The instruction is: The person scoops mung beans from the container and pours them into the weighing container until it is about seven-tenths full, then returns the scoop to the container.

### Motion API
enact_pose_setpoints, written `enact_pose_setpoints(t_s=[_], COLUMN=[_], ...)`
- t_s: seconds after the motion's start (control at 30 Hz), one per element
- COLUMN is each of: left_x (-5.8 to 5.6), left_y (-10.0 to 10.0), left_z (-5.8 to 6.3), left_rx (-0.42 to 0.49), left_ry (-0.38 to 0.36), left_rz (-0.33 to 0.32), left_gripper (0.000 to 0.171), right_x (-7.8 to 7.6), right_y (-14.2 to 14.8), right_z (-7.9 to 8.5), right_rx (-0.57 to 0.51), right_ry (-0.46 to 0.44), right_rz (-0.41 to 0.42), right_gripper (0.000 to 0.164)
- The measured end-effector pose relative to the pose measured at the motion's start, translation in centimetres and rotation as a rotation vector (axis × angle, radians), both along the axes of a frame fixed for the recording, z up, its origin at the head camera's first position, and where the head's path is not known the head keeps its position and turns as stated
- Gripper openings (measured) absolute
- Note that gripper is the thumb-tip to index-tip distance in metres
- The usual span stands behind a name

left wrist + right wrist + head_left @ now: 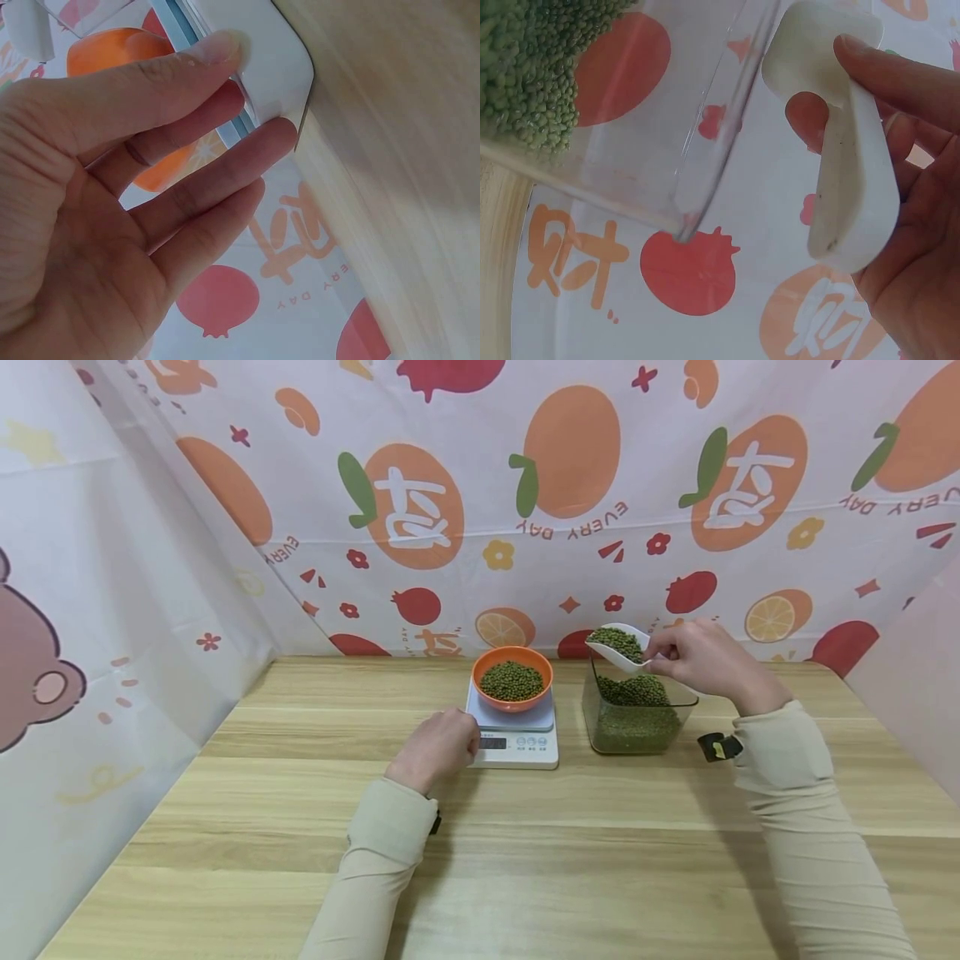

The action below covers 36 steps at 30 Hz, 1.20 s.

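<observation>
My right hand point(708, 662) grips the handle of a white scoop point(618, 664) heaped with mung beans point(617, 639). It is raised over a clear container point(637, 745) partly filled with the same green beans. In the right wrist view, the thumb lies on the scoop's handle point(859, 180). An orange bowl point(513, 703) holding mung beans sits on a white kitchen scale point(536, 758). At the scale's left front corner rests my left hand point(441, 743); the left wrist view shows its thumb and loosely extended fingers touching the scale's edge point(277, 60). The display digits are too small to read.
All of this stands near the back of a wood-grain table point(540, 868). A fruit-printed cloth point(480, 568) hangs directly behind, and a light cloth point(150, 635) hangs at the left. The container stands to the right of the scale, with a narrow gap between.
</observation>
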State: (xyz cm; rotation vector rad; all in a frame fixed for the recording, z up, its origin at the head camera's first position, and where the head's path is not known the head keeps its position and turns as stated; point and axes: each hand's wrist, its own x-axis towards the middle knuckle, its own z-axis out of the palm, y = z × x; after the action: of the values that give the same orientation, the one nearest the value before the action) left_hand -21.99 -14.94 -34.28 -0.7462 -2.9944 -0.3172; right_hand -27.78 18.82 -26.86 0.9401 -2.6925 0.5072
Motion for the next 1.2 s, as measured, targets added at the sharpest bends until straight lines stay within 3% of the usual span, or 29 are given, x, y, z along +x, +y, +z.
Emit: enact_pose_setpoints(t_s=[0.97, 1.2], left_x=[0.1, 0.1], left_y=[0.0, 0.0], left_z=[0.0, -0.1], left_rx=[0.0, -0.002], left_ry=[0.008, 0.006], left_rz=[-0.002, 0.008], left_gripper=[0.034, 0.034], right_x=[0.2, -0.1], right_y=[-2.5, -3.1], right_z=[0.6, 0.6], right_rx=[0.007, 0.008], right_ry=[-0.033, -0.002], right_rz=[0.029, 0.075], right_gripper=[0.01, 0.008])
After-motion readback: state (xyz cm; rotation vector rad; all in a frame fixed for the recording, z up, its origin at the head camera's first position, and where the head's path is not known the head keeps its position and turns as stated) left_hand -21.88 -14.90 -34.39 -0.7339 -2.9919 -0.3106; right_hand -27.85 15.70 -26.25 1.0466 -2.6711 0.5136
